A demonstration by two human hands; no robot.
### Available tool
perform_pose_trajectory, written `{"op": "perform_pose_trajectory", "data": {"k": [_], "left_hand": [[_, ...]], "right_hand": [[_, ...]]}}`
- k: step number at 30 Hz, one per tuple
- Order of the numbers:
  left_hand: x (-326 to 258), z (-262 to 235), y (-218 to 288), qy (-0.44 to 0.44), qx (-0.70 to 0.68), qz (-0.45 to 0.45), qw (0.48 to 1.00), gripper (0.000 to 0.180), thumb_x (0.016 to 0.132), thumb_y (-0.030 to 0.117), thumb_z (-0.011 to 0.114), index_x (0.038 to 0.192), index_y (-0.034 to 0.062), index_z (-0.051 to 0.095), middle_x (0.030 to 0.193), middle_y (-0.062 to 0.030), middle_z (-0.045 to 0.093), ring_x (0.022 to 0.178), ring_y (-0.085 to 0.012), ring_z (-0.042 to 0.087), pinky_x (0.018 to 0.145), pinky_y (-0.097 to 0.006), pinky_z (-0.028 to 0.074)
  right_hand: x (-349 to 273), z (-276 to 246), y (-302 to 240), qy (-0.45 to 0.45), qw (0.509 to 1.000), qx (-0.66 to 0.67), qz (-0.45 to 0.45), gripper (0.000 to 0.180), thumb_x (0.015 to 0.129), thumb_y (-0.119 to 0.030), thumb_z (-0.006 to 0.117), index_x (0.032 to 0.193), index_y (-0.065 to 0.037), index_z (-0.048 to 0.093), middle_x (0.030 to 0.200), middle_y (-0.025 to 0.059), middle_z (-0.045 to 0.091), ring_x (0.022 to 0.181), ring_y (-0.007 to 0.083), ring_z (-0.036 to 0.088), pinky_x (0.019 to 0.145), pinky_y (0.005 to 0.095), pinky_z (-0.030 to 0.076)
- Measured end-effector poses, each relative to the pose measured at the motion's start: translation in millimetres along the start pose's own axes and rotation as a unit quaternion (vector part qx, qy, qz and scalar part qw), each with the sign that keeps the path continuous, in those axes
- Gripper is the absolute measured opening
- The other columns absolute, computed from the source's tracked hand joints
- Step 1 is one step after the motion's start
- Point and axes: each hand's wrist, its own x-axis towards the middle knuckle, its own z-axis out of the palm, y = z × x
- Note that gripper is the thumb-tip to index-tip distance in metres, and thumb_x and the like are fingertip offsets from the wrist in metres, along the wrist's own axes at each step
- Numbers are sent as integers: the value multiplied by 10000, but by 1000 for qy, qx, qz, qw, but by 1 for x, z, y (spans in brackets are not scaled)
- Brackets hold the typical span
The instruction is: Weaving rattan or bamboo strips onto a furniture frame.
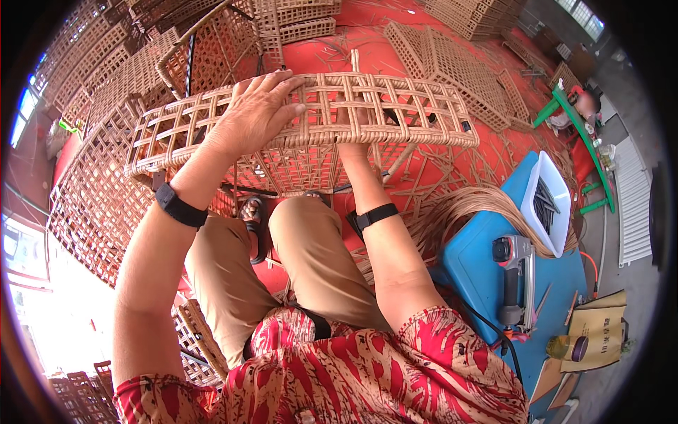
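A long, open-lattice panel of pale woven rattan (353,106) is held flat across the knees, apparently so that its upper face is steadied while its underside is worked. The left hand (254,113) is laid palm-down on the panel's near-left part, fingers spread and draped over the weave, with the thumb hooked at the near edge; the left forearm, banded by a black wrist strap (180,206), is stretched forward and nearly straight. The right hand (353,138) is passed up beneath the panel just right of the left hand and is largely hidden by the lattice, so whether it is gripping or open cannot be told. Its forearm is raised steeply from the lap. Well to the right of the right arm, a blue plastic stool (494,261) is seen, on which a grey pneumatic stapler (514,272) and a white tray of dark nails (547,201) are kept within reach. Loose rattan strands (459,212) are fanned between the stool and the right wrist.
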Motion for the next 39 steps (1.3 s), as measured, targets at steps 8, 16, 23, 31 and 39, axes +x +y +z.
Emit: {"op": "perform_pose_trajectory", "data": {"k": [8,16,23,31,39], "left_hand": [[0,0,0,5,3,3,1000,529,982,421,394,1439,155,403,1443,-148,414,1322,-342,378,1101,-471,252],[4,1,-5,8,9,0,1000,530,982,423,389,1443,161,399,1430,-150,424,1313,-337,388,1095,-464,262],[5,-1,-4,-4,10,-4,1000,548,978,455,389,1449,176,391,1430,-148,426,1310,-339,393,1100,-468,256],[5,-2,-3,-3,12,-5,1000,544,979,453,391,1447,176,393,1437,-150,420,1326,-341,378,1097,-482,258],[8,-1,-5,-18,0,-6,1000,537,977,427,398,1436,147,403,1428,-139,426,1334,-315,374,1098,-463,255]], "right_hand": [[-13,-14,-16,19,986,149,70,402,976,-235,528,1305,-13,467,1265,159,544,1189,297,523,996,412,441],[6,-4,-4,100,932,338,86,399,832,-114,722,1175,-16,544,1030,86,622,969,189,615,775,322,520],[9,0,-4,69,743,642,173,480,791,-75,760,1209,-39,529,1082,52,596,989,177,601,785,290,545],[-2,6,4,53,974,204,82,304,917,-203,634,1155,-37,544,1054,78,616,938,192,599,820,336,511],[2,-1,-2,44,990,109,73,282,908,-194,629,1127,-27,565,1031,116,620,912,240,603,807,354,505]]}}
